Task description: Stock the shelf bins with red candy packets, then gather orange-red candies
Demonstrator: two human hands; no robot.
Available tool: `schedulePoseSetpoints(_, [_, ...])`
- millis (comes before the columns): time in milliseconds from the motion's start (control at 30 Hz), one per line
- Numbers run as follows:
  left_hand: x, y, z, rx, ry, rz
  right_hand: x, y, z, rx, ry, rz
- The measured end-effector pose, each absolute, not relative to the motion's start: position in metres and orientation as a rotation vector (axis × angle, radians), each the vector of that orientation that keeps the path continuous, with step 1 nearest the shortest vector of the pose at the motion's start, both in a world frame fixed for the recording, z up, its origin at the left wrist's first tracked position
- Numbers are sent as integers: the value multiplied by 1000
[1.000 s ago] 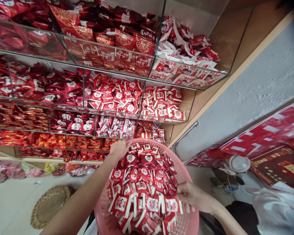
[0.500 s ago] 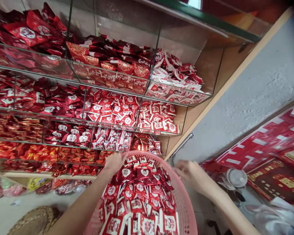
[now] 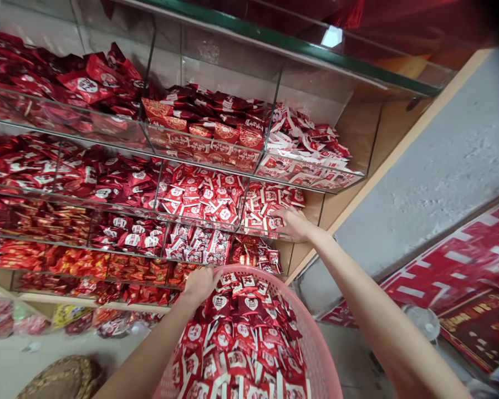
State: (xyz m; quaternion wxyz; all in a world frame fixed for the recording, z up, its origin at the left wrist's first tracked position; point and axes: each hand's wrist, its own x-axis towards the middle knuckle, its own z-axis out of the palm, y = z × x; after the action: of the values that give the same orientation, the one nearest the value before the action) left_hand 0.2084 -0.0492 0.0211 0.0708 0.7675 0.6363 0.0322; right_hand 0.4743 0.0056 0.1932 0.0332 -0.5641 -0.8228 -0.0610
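Being the nearer of the two, the right hand (image 3: 293, 223) is held at the rightmost compartment (image 3: 315, 205) of its row, its fingers pointed left over the red-and-white packets (image 3: 270, 195). No common long axis is shown by these, tumbled at mixed angles. Whether one is pinched cannot be told. Below and to the left, the far rim of the pink basket (image 3: 316, 338) is clasped by the left hand (image 3: 202, 284), apart from the compartment.

dark-red packets (image 3: 219, 302) in pink basket (image 3: 325, 346): 囍 on white; shelf packets (image 3: 225, 214): print too small to read
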Motion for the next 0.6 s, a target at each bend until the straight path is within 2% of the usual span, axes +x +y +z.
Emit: schedulePoseSetpoints(600, [211, -51, 22, 2310, 1922, 49, 481, -1, 191, -1775, -2520, -342])
